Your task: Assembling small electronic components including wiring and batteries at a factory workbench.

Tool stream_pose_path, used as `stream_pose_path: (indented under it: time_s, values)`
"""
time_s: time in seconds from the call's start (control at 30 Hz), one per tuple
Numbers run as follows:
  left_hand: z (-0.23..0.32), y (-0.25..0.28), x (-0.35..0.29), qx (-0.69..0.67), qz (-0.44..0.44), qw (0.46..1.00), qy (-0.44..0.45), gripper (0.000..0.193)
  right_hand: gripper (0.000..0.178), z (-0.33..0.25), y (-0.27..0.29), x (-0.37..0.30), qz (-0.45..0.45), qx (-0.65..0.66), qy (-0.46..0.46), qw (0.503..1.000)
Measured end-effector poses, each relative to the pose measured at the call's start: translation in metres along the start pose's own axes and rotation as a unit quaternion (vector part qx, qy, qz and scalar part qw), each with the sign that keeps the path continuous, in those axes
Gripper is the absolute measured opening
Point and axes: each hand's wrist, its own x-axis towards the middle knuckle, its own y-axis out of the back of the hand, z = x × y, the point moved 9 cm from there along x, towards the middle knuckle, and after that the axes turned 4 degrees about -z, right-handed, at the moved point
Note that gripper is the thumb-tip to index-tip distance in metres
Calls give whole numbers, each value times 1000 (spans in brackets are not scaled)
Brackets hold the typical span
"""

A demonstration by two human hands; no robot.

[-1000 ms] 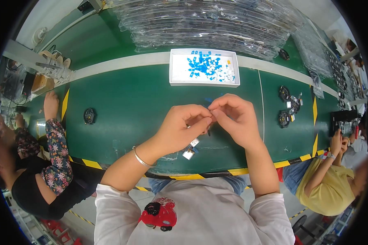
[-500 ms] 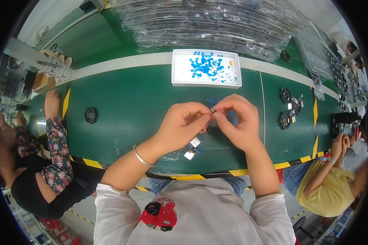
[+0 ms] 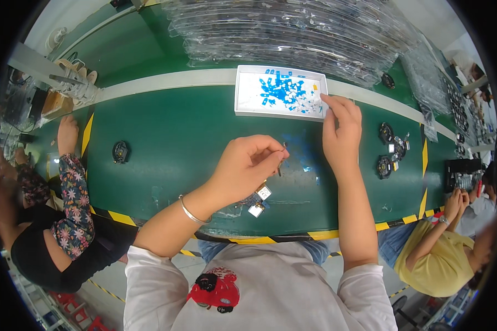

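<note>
L hand (image 3: 254, 165): closed, thumb + index pinching a small, thin dark piece (image 3: 280, 171), held up over the dark-green tabletop (image 3: 171, 138), approx. mid-bench. Piece's type too small to tell.

R hand (image 3: 342, 129): raised, fingertips at R edge of the shallow white rectangular box (image 3: 259, 113); thumb & index look apart, but can't tell if anything is gripped. Box contents: heap of small bright-blue flat tabs (image 3: 280, 88), white scraps on its R side, 1 yellow-orange bit.

Just beyond L fingers: faint blue patches on tabletop. Near L wrist: loose small circuit boards w/ white square parts (image 3: 257, 202).

Progress (judgement): piece in L hand looks mid-handling, not set down; the boards by the wrist look unassembled. Can't tell how many units are finished.

Further out: 1 round black housing (image 3: 121, 152) far L; more round black housings (image 3: 384, 166) w/ white-square parts on R; stacked transparent plastic trays (image 3: 281, 33) behind box. Co-workers both sides: floral sleeve (image 3: 73, 207) L, yellow shirt (image 3: 439, 256) R.
</note>
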Motion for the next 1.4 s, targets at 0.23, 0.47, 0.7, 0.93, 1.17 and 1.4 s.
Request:
stream_pose_path:
  time_s: [0.23,0.47,0.7,0.93,1.17,1.4]
  values:
    - [-7,9,0,-159,11,985,62,30,22,-41,-12,-26,-114,124,8,986]
    - [-11,4,3,-182,-21,983,15,39,15,-58,-22,-31,-134,154,-13,979]
    - [50,109,-25,460,205,864,6,32,9,-40,-8,-28,-102,196,-58,974]
    - [3,309,-172,423,421,762,251,38,8,-39,-6,-28,-117,197,-109,967]
    - [-9,229,-71,374,251,860,240,40,9,-39,-3,-29,-120,201,-88,968]
    - [32,66,-2,241,104,962,-77,26,8,-42,-8,-29,-116,241,-84,960]
